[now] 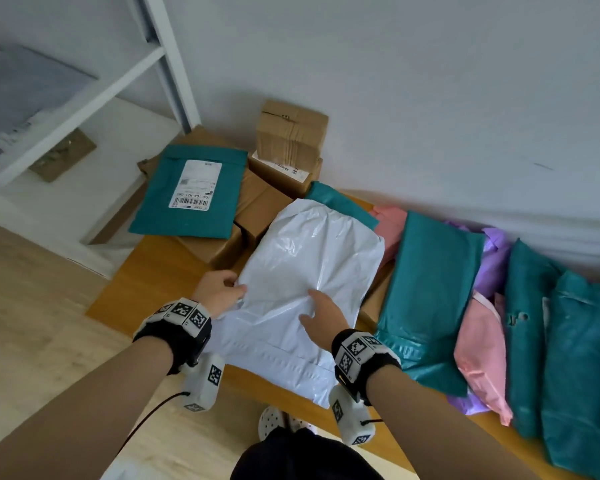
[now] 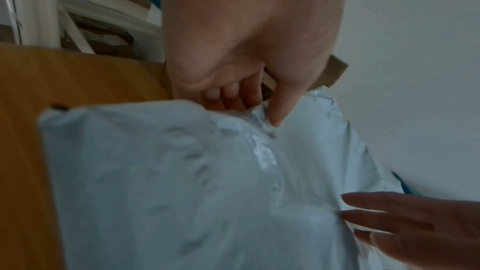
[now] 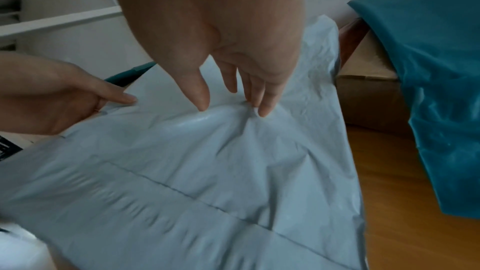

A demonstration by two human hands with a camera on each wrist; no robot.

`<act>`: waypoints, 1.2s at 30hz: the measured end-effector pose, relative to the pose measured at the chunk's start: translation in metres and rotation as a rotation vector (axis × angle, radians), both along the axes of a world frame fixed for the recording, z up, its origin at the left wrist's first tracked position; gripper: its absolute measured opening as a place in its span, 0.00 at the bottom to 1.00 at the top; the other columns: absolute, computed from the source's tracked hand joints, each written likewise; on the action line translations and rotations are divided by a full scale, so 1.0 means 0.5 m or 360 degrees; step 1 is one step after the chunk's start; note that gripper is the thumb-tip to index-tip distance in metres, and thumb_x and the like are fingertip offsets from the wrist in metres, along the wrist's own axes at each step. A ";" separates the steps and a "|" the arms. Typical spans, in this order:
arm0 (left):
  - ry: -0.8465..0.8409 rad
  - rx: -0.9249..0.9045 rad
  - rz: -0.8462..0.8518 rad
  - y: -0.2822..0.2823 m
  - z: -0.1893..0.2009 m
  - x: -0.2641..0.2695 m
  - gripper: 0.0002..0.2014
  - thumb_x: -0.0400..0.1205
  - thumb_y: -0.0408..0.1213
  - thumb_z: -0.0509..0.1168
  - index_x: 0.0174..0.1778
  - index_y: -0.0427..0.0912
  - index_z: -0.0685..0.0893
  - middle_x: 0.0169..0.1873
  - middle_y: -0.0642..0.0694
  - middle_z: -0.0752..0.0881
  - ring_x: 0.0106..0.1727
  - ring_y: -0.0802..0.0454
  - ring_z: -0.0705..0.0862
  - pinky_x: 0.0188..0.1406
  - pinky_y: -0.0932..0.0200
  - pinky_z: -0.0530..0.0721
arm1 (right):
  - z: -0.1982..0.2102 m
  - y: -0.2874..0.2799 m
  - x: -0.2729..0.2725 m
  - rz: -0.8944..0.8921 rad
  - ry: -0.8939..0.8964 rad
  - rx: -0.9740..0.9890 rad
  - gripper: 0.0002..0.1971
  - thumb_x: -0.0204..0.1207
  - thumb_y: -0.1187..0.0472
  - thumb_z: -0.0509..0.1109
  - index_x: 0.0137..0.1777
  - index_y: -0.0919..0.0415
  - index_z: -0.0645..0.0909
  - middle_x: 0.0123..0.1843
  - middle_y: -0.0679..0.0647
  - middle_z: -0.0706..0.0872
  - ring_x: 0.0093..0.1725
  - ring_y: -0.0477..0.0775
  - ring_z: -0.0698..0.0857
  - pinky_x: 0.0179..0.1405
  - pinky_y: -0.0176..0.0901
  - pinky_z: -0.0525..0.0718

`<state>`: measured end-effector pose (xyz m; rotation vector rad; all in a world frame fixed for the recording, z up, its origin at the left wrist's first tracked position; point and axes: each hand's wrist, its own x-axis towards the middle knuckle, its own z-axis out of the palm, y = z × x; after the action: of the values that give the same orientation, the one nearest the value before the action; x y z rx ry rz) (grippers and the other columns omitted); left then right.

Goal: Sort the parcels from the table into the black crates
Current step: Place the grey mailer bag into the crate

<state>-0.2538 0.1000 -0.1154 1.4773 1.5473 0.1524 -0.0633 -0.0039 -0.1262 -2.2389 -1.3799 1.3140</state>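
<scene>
A large white plastic parcel (image 1: pixel 302 265) lies in the middle of the wooden table (image 1: pixel 146 292), its near end hanging over the front edge. My left hand (image 1: pixel 238 287) pinches its left edge, thumb on top and fingers curled underneath (image 2: pixel 255 110). My right hand (image 1: pixel 321 313) rests on top of the parcel with straight, spread fingers, and the fingertips press a small fold into the film (image 3: pixel 233 110). The parcel (image 3: pixel 207 171) is crumpled under both hands. No black crate is in view.
Cardboard boxes (image 1: pixel 291 140) are stacked at the back left, with a labelled teal mailer (image 1: pixel 191 192) lying on one. Teal (image 1: pixel 430 299), pink (image 1: pixel 478 348) and purple mailers crowd the right side along the wall. A white shelf rack (image 1: pixel 84 98) stands at the left.
</scene>
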 end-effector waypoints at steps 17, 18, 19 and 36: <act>-0.0455 0.0300 -0.0772 -0.038 0.204 0.063 0.10 0.80 0.38 0.70 0.51 0.36 0.90 0.45 0.43 0.91 0.50 0.45 0.88 0.55 0.52 0.83 | 0.220 0.030 0.023 -0.0540 0.0256 0.0474 0.31 0.82 0.48 0.63 0.81 0.55 0.57 0.73 0.57 0.77 0.68 0.58 0.79 0.62 0.44 0.76; -0.0462 0.0309 -0.0847 -0.038 0.209 0.071 0.10 0.80 0.39 0.69 0.52 0.37 0.90 0.45 0.44 0.91 0.50 0.46 0.88 0.54 0.53 0.84 | 0.230 0.032 0.023 -0.0566 0.0238 0.0458 0.32 0.81 0.46 0.64 0.81 0.55 0.57 0.71 0.58 0.79 0.65 0.59 0.81 0.63 0.45 0.77; -0.0455 0.0320 -0.0921 -0.040 0.215 0.078 0.10 0.80 0.39 0.69 0.52 0.38 0.90 0.45 0.44 0.91 0.48 0.47 0.88 0.52 0.54 0.84 | 0.239 0.033 0.024 -0.0577 0.0210 0.0444 0.34 0.80 0.45 0.64 0.81 0.56 0.58 0.69 0.58 0.80 0.63 0.59 0.82 0.62 0.47 0.79; -0.0613 -0.0061 -0.1823 -0.186 0.223 0.182 0.28 0.86 0.39 0.59 0.81 0.55 0.59 0.44 0.46 0.83 0.43 0.55 0.81 0.47 0.65 0.82 | 0.381 -0.112 0.113 -0.0846 -0.0141 -0.0006 0.25 0.75 0.70 0.72 0.71 0.71 0.69 0.55 0.67 0.86 0.46 0.61 0.88 0.38 0.49 0.89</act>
<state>-0.1630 0.0072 -0.0037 1.9368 0.2605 -0.2554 -0.0068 -0.0600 0.0644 -2.4502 -0.7152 1.0383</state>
